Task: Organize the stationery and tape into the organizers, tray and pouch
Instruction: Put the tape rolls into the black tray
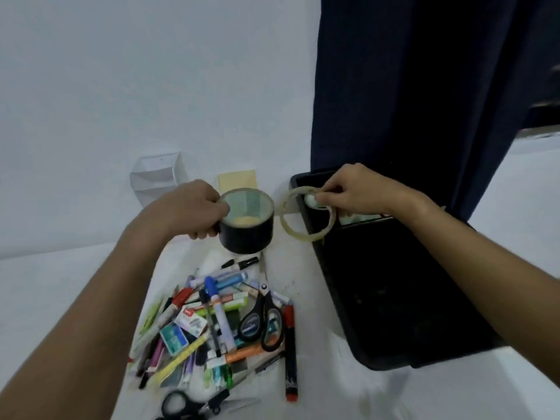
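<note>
- Nearest the camera lay a pair of black scissors [194,404], at the bottom edge of a big messy pile of pens and markers [212,322] on the white table [60,283].
- A second pair of black scissors [262,321] lay on top of the pile, next to a long black marker with a red end [290,353].
- The left hand [194,209] had its fingers curled round a fat roll of black tape [247,221] and held it up above the far end of the pile.
- The right hand [354,189] pinched a thin ring of clear tape [303,213] by its top edge. The ring hung over the near corner of the black tray [394,298].
- Some small pale things already lay in the far part of the tray, but they were too blurry to name.
- A clear organizer [157,180] and a yellow pad of sticky notes [238,181] sat by the wall, behind the left hand.
- I think both tapes were going to the tray.
- The thin ring was held by a small pinch, so it could slip, hit the tray's rim and roll off the table.
- The fat roll was heavy. If it fell, it could land on the pile and knock pens about.
</note>
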Tool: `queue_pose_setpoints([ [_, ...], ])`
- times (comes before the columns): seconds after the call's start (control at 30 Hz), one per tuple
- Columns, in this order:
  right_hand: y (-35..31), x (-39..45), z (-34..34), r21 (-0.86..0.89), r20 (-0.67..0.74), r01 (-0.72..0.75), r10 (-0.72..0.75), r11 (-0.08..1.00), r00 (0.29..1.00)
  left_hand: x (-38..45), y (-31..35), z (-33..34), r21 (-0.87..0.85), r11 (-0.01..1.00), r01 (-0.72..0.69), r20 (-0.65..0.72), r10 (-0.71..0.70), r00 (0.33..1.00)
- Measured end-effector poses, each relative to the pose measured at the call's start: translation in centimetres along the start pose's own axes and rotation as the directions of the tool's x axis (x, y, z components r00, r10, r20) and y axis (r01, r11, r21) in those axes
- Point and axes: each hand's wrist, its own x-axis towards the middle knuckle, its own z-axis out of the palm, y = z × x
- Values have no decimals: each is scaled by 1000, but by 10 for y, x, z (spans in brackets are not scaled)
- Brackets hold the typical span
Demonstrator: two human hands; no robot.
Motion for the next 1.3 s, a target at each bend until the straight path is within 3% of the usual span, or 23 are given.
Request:
queue_pose_setpoints([
  [0.17, 60, 0, -58, 12, -173, -268, 266, 963, 948, 68, 74, 14, -187, 977, -104, -92, 88, 992],
  [0.4, 124, -2, -71, -49, -159, -505, 492, 862, 856, 133, 136, 58, -278, 955, -107, -66, 93, 993],
  [0.93, 152, 24, -28, -173, 6, -535, 544, 827, 839, 165, 158, 120, -320, 947, -38, 45, 55, 997],
  [1.1, 166, 21, -17, -125, -3, -560, 564, 819, 826, 163, 155, 127, -286, 958, 3, 125, 34, 992],
  [1.3, 165, 19, -16, -114, -55, -549, 547, 828, 835, 163, 151, 129, -318, 948, -19, 72, 44, 996],
])
